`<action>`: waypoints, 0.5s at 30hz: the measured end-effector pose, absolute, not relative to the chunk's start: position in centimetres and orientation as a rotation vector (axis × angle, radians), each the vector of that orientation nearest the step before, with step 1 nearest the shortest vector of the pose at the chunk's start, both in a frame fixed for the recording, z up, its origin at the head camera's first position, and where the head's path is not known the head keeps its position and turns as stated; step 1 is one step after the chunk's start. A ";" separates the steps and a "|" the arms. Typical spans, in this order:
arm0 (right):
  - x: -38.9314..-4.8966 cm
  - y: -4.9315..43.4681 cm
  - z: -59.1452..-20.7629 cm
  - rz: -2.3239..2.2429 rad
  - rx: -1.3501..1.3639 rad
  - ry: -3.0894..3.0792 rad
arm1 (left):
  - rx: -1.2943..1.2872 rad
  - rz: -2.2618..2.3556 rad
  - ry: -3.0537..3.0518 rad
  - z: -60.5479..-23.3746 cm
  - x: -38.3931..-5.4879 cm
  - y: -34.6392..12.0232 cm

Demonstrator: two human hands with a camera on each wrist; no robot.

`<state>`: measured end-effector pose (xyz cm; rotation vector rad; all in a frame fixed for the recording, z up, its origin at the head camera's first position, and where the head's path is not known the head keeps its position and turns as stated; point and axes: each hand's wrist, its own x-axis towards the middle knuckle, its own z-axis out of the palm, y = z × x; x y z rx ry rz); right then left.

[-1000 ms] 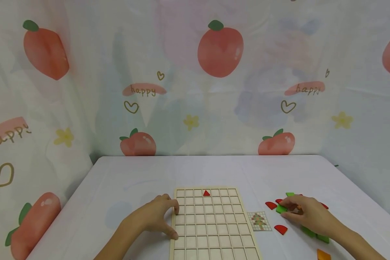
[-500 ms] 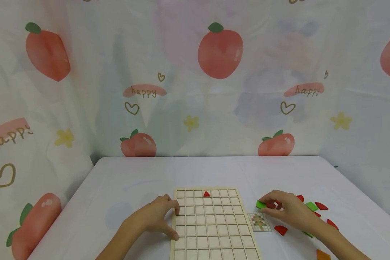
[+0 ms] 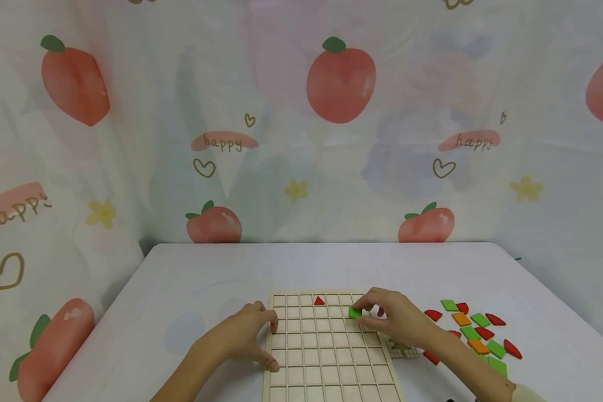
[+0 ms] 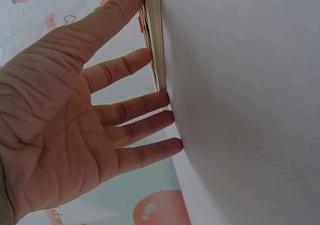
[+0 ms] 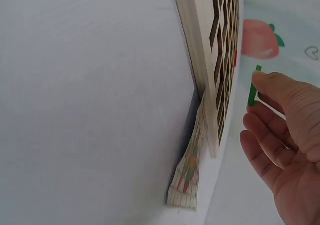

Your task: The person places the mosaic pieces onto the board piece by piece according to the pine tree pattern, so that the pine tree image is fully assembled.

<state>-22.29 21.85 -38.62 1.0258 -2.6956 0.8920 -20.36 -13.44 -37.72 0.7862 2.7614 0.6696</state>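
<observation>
A pale wooden grid board (image 3: 310, 339) lies on the table, with a red triangle piece (image 3: 319, 300) in a cell of its top row. My left hand (image 3: 241, 335) rests at the board's left edge, fingers spread; in the left wrist view the fingertips (image 4: 145, 57) and thumb meet its side. Over the board's upper right part, my right hand (image 3: 394, 317) pinches a flat green square tile (image 3: 354, 312) between thumb and fingers. The right wrist view shows this green tile (image 5: 254, 87) edge-on, raised above the board (image 5: 212, 105).
A small pattern card (image 3: 404, 350) with a tree picture sits at the board's right edge, partly under the right hand. Farther right lie scattered red pieces (image 3: 512, 349), green tiles (image 3: 480, 320) and orange tiles (image 3: 461, 319). A patterned cloth (image 3: 331, 167) stands behind the table.
My right hand has picked the green tile from the scattered pieces and carried it left, past the card, to over the board's upper right. The left hand has stayed at the board's edge.
</observation>
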 end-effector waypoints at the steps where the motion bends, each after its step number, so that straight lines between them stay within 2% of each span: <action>1: -22.4 21.5 -38.7 0.897 1.026 -2.708 | 0.787 0.670 2.761 -37.7 -20.3 -13.4; 15: -24.1 17.2 -38.9 0.748 1.141 -2.725 | 0.803 0.649 2.758 -37.8 -20.4 -13.5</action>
